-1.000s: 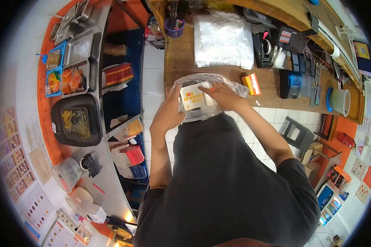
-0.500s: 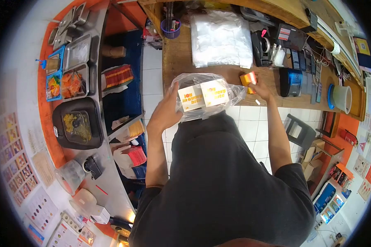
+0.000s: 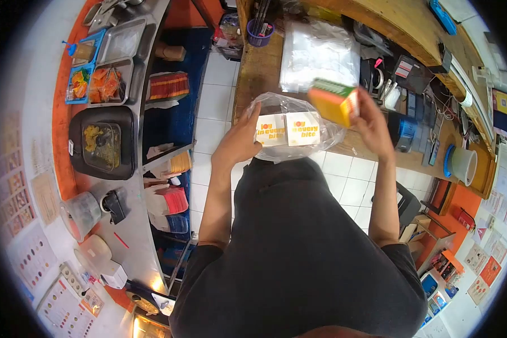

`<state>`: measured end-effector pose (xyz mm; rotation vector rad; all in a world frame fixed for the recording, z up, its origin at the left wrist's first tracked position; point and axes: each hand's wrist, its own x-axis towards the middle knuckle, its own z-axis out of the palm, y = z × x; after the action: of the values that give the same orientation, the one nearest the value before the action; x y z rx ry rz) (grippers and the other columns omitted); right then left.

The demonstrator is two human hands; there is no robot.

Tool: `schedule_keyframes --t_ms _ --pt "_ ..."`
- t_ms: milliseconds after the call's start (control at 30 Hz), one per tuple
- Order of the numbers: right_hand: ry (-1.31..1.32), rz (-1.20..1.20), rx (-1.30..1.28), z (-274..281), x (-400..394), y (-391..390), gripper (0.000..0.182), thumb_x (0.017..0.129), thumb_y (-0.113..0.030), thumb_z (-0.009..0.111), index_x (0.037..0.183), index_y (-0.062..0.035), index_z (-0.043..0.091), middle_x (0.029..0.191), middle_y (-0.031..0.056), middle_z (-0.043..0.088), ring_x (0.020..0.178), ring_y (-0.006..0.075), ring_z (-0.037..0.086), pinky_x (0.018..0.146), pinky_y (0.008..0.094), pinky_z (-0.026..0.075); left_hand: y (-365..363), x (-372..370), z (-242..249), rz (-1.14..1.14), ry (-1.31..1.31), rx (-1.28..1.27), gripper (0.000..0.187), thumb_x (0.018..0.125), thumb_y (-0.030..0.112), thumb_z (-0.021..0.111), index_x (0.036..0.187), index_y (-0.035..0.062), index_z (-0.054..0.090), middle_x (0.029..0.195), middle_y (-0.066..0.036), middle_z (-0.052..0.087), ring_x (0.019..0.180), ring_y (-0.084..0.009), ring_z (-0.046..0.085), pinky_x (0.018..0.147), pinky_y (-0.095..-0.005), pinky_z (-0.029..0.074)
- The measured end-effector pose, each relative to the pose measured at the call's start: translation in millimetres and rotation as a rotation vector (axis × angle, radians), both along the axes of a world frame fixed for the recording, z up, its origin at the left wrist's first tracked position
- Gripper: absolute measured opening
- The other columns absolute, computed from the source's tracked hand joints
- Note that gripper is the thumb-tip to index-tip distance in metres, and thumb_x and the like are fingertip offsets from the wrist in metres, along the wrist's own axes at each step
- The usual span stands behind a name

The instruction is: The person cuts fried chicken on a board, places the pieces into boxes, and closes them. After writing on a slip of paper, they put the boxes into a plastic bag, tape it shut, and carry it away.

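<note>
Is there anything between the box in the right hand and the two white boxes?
Only the crumpled edge of the clear bag shows between the yellow and green box in the right hand and the white boxes; no other thing is visible there.

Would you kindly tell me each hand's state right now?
Left hand: at the left side of the clear plastic bag; grip unclear.
Right hand: closed, holding the green-and-yellow box.

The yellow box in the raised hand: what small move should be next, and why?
Perhaps lower the yellow box into the clear bag: the right hand holds it close by, the left hand touches the bag's edge, and two white boxes lie inside.
</note>
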<state>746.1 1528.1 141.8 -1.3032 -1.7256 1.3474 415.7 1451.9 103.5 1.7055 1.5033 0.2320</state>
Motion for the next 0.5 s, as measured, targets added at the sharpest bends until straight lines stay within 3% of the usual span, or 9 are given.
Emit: schedule_keyframes --t_ms 33,100,133,167,233,367,433,500 --pt "-0.112 0.160 0.054 9 -16 -7 0.052 0.092 -0.004 0.056 0.141 0.0003 0.038 0.120 0.0122 0.060 0.096 0.0190 0.060 0.080 0.0297 0.049 1 0 -1 -0.002 -0.013 0.004 0.094 0.069 0.003 0.063 0.149 0.0006 0.013 0.152 -0.026 0.020 0.139 -0.0377 0.028 0.114 -0.0381 0.028" --pt "-0.326 0.368 0.168 25 -61 -21 0.044 0.092 -0.003 0.056 0.134 0.0012 0.046 0.120 0.0156 0.060 0.099 0.0238 0.062 0.081 0.0325 0.050 2 -2 0 -0.004 -0.036 0.003 0.095 0.069 0.003 0.064 0.149 -0.0001 0.013 0.152 -0.026 0.019 0.139 -0.0377 0.028 0.114 -0.0381 0.029" --pt "-0.226 0.419 0.183 19 -84 -27 0.041 0.089 -0.001 0.057 0.129 0.0018 0.049 0.121 0.0175 0.059 0.103 0.0296 0.062 0.084 0.0383 0.051 1 -3 0 -0.004 -0.059 0.002 0.096 0.068 0.003 0.064 0.149 -0.0008 0.013 0.153 -0.026 0.018 0.139 -0.0376 0.028 0.114 -0.0380 0.029" --pt "-0.253 0.473 0.136 12 -102 -32 0.046 0.084 0.003 0.052 0.129 -0.0016 0.048 0.127 0.0192 0.055 0.117 0.0376 0.054 0.096 0.0432 0.046 -2 -9 -5 -0.002 -0.057 -0.002 0.096 0.068 0.003 0.064 0.149 -0.0008 0.013 0.153 -0.026 0.018 0.139 -0.0376 0.028 0.114 -0.0380 0.029" --pt "-0.318 0.468 0.521 -46 -119 -50 0.042 0.081 -0.004 0.055 0.123 -0.0029 0.053 0.127 0.0189 0.054 0.120 0.0333 0.052 0.100 0.0415 0.043 -8 -23 -18 0.055 0.024 -0.014 0.098 0.068 0.006 0.065 0.149 -0.0021 0.010 0.151 -0.031 0.020 0.141 -0.0367 0.024 0.116 -0.0366 0.025" --pt "-0.567 0.643 0.542 -106 -132 -76 0.038 0.082 -0.008 0.056 0.120 -0.0040 0.054 0.132 0.0182 0.049 0.125 0.0342 0.048 0.100 0.0399 0.043 -10 -21 -5 0.006 -0.020 0.013 0.099 0.067 0.002 0.066 0.148 -0.0040 0.009 0.153 -0.027 0.018 0.140 -0.0383 0.026 0.113 -0.0380 0.031" --pt "-0.769 0.777 0.534 -117 -145 -73 0.044 0.078 -0.017 0.065 0.118 -0.0047 0.053 0.137 0.0212 0.043 0.131 0.0380 0.040 0.104 0.0393 0.040 -10 -12 2 -0.038 -0.059 -0.079 0.100 0.067 0.002 0.065 0.149 -0.0032 0.008 0.153 -0.026 0.018 0.140 -0.0382 0.025 0.114 -0.0377 0.029" --pt "-0.766 0.743 0.590 -109 -154 -64 0.053 0.074 -0.023 0.071 0.120 -0.0049 0.052 0.137 0.0228 0.041 0.132 0.0396 0.037 0.105 0.0414 0.038 -14 -11 3 -0.033 -0.050 -0.037 0.099 0.067 0.001 0.065 0.149 -0.0031 0.009 0.153 -0.026 0.018 0.140 -0.0379 0.025 0.114 -0.0378 0.029"
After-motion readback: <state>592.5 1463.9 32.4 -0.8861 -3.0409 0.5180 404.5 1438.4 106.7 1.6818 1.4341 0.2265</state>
